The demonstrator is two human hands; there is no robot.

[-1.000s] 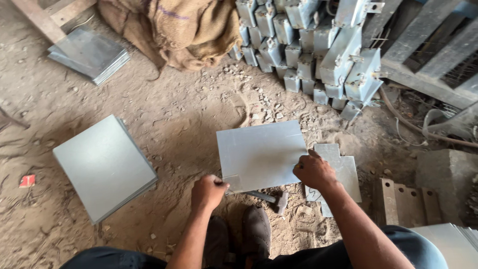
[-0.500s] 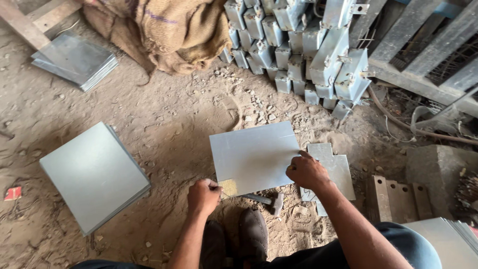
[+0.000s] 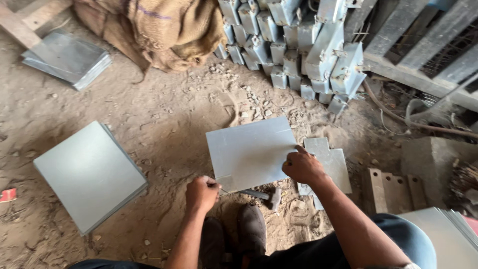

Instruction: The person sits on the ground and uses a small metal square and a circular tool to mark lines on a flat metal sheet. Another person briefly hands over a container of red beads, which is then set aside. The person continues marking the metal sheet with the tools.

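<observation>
Since your right hand (image 3: pixel 303 167) presses the grey metal sheet (image 3: pixel 249 152) flat on the dirt floor (image 3: pixel 164 114), your left hand (image 3: pixel 201 194), clenched at its near corner, can work steadily.

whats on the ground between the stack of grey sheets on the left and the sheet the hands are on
In the head view, only bare dusty dirt with a few small stones lies between the stack of sheets and the metal sheet under the right hand; the left hand is at its near corner.

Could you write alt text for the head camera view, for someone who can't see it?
A right hand presses a grey square metal sheet flat on the dirt floor, while the left hand grips a small tool at its near corner. A hammer lies beside.
</observation>
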